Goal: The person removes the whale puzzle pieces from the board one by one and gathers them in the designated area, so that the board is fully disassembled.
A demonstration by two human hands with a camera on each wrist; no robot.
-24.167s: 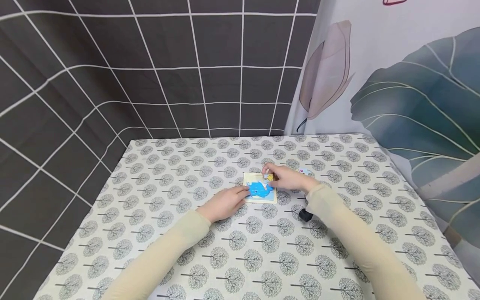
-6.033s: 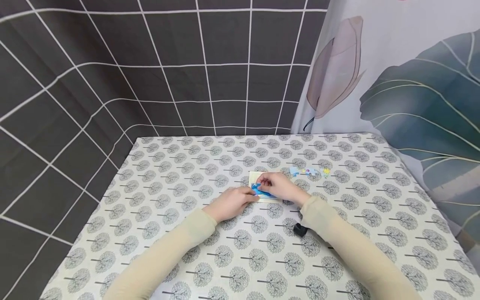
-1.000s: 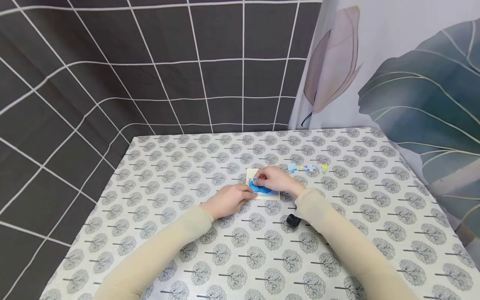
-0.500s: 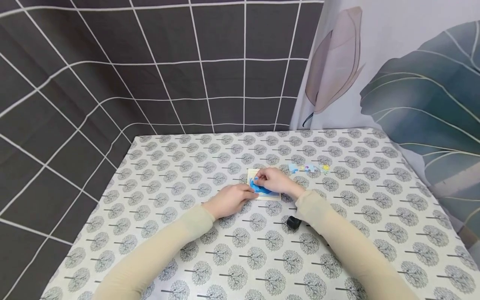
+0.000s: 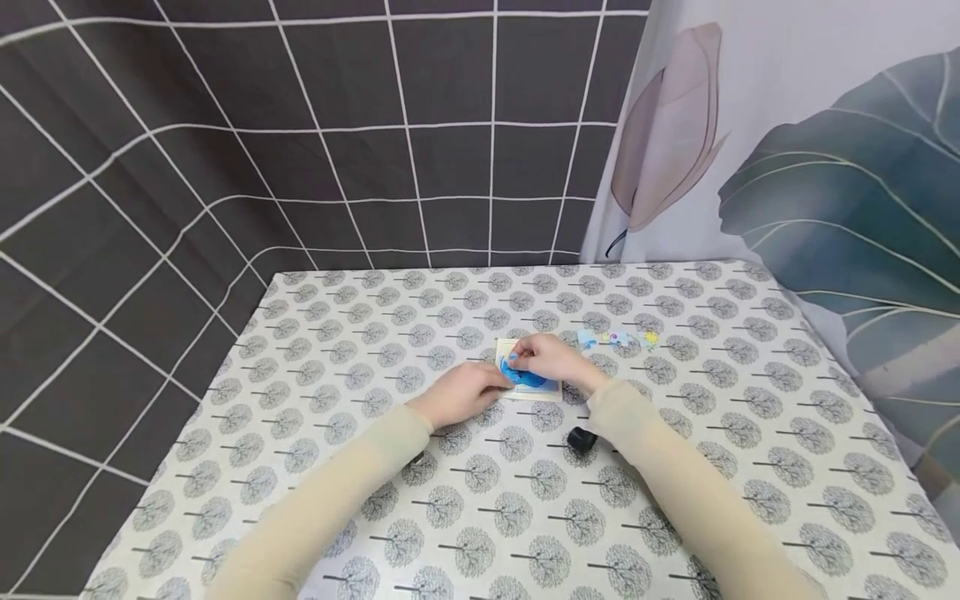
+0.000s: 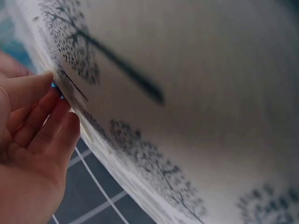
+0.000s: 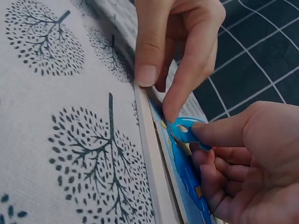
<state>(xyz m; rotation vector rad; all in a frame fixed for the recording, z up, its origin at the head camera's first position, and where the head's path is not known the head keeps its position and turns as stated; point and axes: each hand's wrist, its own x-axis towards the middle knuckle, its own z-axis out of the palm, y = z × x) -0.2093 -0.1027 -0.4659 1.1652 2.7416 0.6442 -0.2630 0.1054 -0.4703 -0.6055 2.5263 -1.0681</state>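
A small jigsaw puzzle [image 5: 553, 392] in a pale wooden tray shows a blue animal and lies in the middle of the table. My right hand [image 5: 551, 357] is over its right half, pinching a blue puzzle piece [image 7: 183, 130] between thumb and fingers, with the piece tilted up from the picture. From the left comes my left hand [image 5: 461, 393]. In the right wrist view its thumb rests at the tray's near edge and its forefinger reaches to the piece. The left wrist view shows the left fingers [image 6: 63, 135] fairly straight at the tray; the hands hide part of the picture.
Right of the tray lie several loose pieces: a light blue one [image 5: 587, 338], one with a purple spot [image 5: 617, 337] and one with a yellow sun [image 5: 650, 338]. A small black object [image 5: 581, 440] sits by the right wrist. The tree-print cloth [image 5: 420, 317] covers the table.
Long ago the right hand held the sun piece over the tray; that piece now lies with the loose ones. Over the last second the left fingers shift slightly; the right hand keeps its pinch.
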